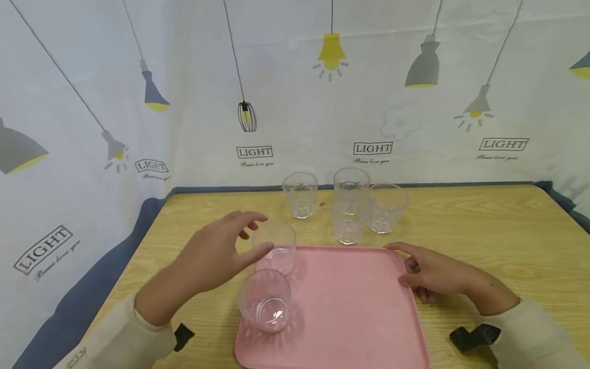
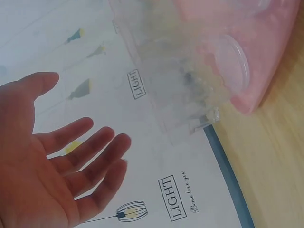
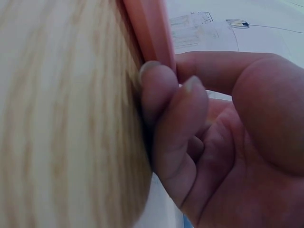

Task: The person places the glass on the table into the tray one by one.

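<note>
I see the left hand (image 1: 216,253) spread, holding nothing, beside a clear round cup (image 1: 283,256) on a pink rectangular tray (image 1: 352,307); the right hand (image 1: 435,269), forearm angled inward, pinches the tray's right rim.

Cream sleeves (image 1: 534,330), a small black fitting (image 1: 489,334) on each

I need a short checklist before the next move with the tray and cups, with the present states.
1. Right hand gripping pink rectangular tray at its edge: ok.
2. Left hand free: ok, its fingers hold nothing.
3. Clear round near cup and clear round far cup upright on the tray: ok.
4. Gap between these two cups: cannot tell, they overlap in the head view.
5. Path behind the tray free: not ok, four more clear cups stand there.
</note>
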Action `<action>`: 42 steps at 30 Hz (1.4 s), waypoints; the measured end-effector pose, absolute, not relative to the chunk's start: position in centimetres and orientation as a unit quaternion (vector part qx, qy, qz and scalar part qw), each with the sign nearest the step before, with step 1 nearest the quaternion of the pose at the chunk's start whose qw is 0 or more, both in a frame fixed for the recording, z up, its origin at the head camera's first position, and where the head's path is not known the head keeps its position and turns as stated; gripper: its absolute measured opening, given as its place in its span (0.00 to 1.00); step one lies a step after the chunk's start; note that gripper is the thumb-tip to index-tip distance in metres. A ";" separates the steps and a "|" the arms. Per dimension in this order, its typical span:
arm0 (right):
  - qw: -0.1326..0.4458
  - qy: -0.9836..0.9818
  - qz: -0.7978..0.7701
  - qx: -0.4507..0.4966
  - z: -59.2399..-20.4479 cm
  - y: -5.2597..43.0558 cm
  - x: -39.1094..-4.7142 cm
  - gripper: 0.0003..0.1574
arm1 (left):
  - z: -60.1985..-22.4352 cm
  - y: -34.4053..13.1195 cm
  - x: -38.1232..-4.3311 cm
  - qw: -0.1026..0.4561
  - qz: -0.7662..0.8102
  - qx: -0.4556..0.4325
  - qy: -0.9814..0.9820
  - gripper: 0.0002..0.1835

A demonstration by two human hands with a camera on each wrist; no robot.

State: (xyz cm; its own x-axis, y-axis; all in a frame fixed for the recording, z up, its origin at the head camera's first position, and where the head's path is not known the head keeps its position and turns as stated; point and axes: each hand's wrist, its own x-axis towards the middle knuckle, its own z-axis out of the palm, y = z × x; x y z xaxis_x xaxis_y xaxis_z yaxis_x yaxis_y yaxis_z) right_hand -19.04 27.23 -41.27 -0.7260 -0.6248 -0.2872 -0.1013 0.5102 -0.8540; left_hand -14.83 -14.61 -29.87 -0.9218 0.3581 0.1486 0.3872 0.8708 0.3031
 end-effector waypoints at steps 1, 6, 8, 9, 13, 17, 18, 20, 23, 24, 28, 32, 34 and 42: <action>0.296 0.817 -0.442 -0.224 -41.3 27.2 -19.1 0.46 | -30.0 -14.6 -15.4 0.044 -0.169 -0.191 -0.966 0.28; 0.293 0.819 -0.438 -0.228 -41.5 27.1 -19.1 0.46 | -30.3 -14.5 -18.1 0.031 -0.184 -0.172 -0.967 0.27; 0.293 0.821 -0.434 -0.227 -41.5 27.1 -19.1 0.46 | -30.1 -14.4 -19.4 0.020 -0.192 -0.166 -0.967 0.27; 0.294 0.821 -0.434 -0.226 -41.5 27.1 -19.1 0.46 | -30.1 -14.4 -20.2 0.014 -0.197 -0.163 -0.967 0.27; 0.300 0.821 -0.433 -0.222 -41.4 27.2 -19.0 0.46 | -30.0 -14.3 -23.1 -0.010 -0.212 -0.155 -0.965 0.28; 0.307 0.814 -0.438 -0.225 -41.5 27.5 -19.0 0.46 | -30.5 -13.8 -25.7 -0.040 -0.218 -0.145 -0.964 0.31; 0.308 0.812 -0.440 -0.226 -41.6 27.5 -19.0 0.46 | -30.6 -13.6 -26.2 -0.047 -0.219 -0.144 -0.964 0.32; 0.310 0.809 -0.444 -0.229 -41.7 27.6 -19.1 0.46 | -30.9 -13.2 -27.1 -0.060 -0.214 -0.148 -0.964 0.35; 0.310 0.807 -0.446 -0.231 -41.7 27.8 -19.1 0.46 | -31.2 -12.4 -28.3 -0.071 -0.207 -0.157 -0.963 0.39; 0.310 0.807 -0.447 -0.230 -41.7 27.8 -19.1 0.46 | -31.2 -12.2 -28.6 -0.073 -0.203 -0.161 -0.963 0.40; 0.310 0.807 -0.449 -0.225 -41.5 27.9 -19.1 0.46 | -31.6 -11.3 -29.9 -0.089 -0.200 -0.167 -0.961 0.44; 0.310 0.807 -0.450 -0.224 -41.4 27.9 -19.1 0.46 | -32.0 -10.8 -31.1 -0.114 -0.210 -0.165 -0.957 0.49; 0.310 0.806 -0.450 -0.226 -41.4 27.9 -19.1 0.46 | -32.3 -10.6 -31.5 -0.126 -0.214 -0.162 -0.955 0.51; 0.308 0.809 -0.450 -0.221 -41.2 27.9 -19.1 0.46 | -32.6 -9.6 -32.3 -0.142 -0.215 -0.165 -0.952 0.55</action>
